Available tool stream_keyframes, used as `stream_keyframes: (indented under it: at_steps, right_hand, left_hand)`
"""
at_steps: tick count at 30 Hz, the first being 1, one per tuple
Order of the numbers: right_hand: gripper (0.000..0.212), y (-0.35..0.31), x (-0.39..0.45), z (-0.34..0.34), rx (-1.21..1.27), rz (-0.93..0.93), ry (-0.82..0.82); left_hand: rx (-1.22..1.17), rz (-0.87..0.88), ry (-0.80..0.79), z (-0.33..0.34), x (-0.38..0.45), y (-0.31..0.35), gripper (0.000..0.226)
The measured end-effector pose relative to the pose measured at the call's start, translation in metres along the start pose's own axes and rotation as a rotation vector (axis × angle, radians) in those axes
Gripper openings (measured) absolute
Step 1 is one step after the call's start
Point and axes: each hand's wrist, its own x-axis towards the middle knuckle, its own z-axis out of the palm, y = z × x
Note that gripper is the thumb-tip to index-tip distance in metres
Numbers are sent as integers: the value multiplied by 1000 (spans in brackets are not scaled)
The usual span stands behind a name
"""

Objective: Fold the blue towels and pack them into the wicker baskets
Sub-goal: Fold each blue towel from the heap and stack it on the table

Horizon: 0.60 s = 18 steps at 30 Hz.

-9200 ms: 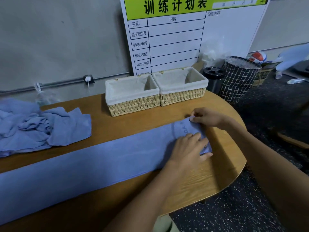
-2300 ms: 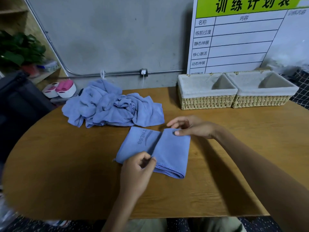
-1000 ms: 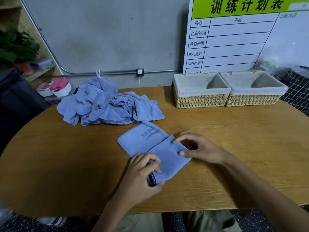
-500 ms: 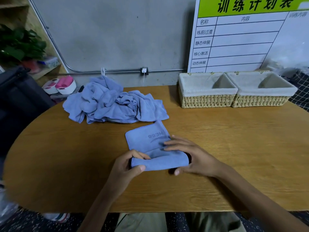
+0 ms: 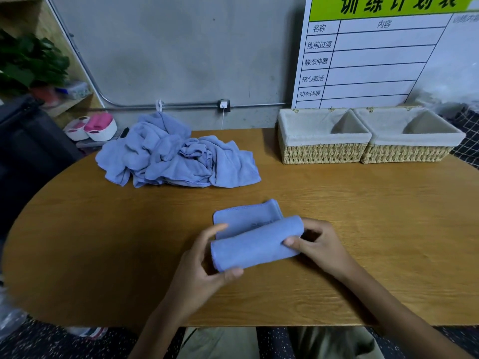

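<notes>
You are rolling the towel (image 5: 256, 242) near the front middle of the table (image 5: 103, 255), and the roll is about half made: a fat blue cylinder lies across your hands, with a flat tail of cloth lying beyond it toward the wall. Your left hand (image 5: 204, 268) grips the roll's left end, thumb under the near edge and fingers curled over the top; your right hand (image 5: 318, 244) pinches the right end, thumb on the front face, fingers curled behind it. Keep both ends turning together so the roll stays a cylinder and does not cone toward one side. Hold the pressure even and snug, since soft cloth like this probably slackens when you ease off. Roll straight away from you over the tail, and finish with the free edge tucked underneath. The two baskets (image 5: 324, 141) sit far right, both apparently empty; the pile (image 5: 176, 156) of unfolded towels waits at far left.
</notes>
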Motion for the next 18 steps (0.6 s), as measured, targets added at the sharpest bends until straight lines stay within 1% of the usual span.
stream_keyframes:
  at_steps: [2,4,6,9,12,14,18]
  right_hand:
    - [4,-2,9,1,29,34,13]
    - [13,-4,21,3,33,81,51]
    - [21,-4,32,4,4,134,104]
    - [34,3,40,4,-69,200,181]
    - [41,11,37,9,-129,236,233]
    - [42,15,33,17,-181,256,274]
    - [35,13,35,28,-331,283,355]
  left_hand:
    - [-116,-24,106,5,13,0,70]
    - [-153,-86,198,9,26,-4,68]
    - [-106,-125,278,14,34,-9,66]
    - [-40,-138,374,21,38,-11,57]
    - [-7,-155,445,25,42,-12,47]
    - [40,-161,471,27,44,-13,46]
    - [167,-136,520,27,47,-15,47]
